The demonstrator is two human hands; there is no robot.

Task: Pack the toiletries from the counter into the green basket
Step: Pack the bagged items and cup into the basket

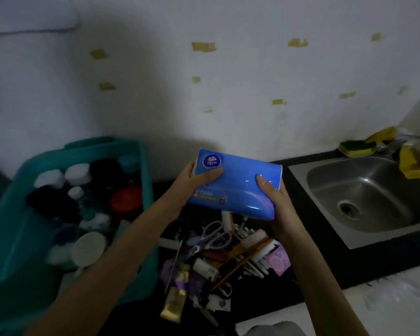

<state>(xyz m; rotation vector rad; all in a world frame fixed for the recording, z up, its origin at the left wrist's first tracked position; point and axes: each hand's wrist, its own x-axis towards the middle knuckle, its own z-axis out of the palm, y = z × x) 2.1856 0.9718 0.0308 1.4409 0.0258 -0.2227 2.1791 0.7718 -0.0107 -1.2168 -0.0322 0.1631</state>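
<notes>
Both my left hand (192, 183) and right hand (275, 204) grip the blue tissue pack (235, 185); next, swing it left into the green basket (15, 229)

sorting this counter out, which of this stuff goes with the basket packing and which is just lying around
Part of the job:
blue tissue pack, held in left hand and right hand
green basket
scissors
gold tube
brush

Just lying about:
sink
sponge
yellow cloth
</notes>
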